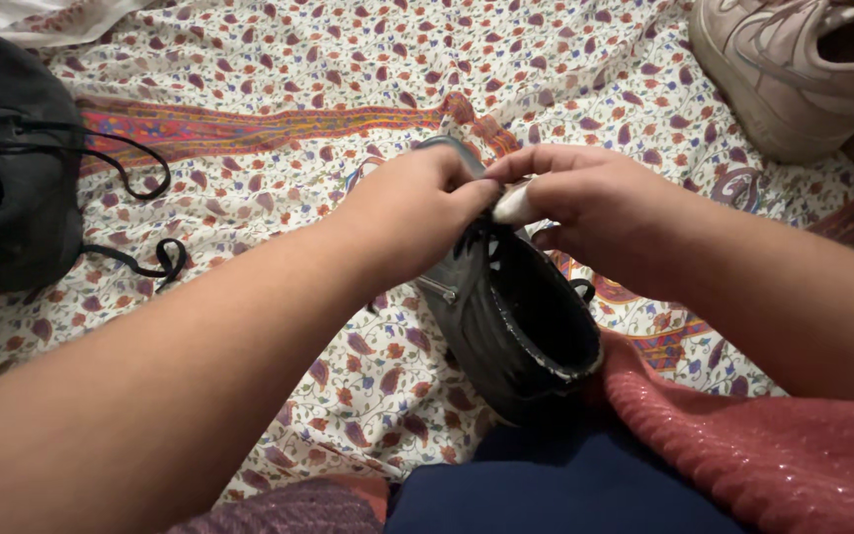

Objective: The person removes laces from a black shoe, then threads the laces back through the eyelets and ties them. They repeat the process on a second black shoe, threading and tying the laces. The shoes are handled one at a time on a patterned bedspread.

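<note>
A black shoe [521, 326] lies on a floral cloth [279, 89], heel opening toward me. My left hand [412, 213] and my right hand [590, 213] meet over its lace area. Left fingers pinch a black lace [486, 242] near the top of the shoe. The right hand grips the lace too, with a white tip-like piece [514, 206] between thumb and finger. The shoe's toe is hidden behind both hands.
A second black shoe [7, 168] with loose laces [135, 262] lies at the left. A beige sneaker [803, 64] sits at the top right. Red fabric [743, 445] and dark blue cloth [546, 485] cover my lap at the bottom.
</note>
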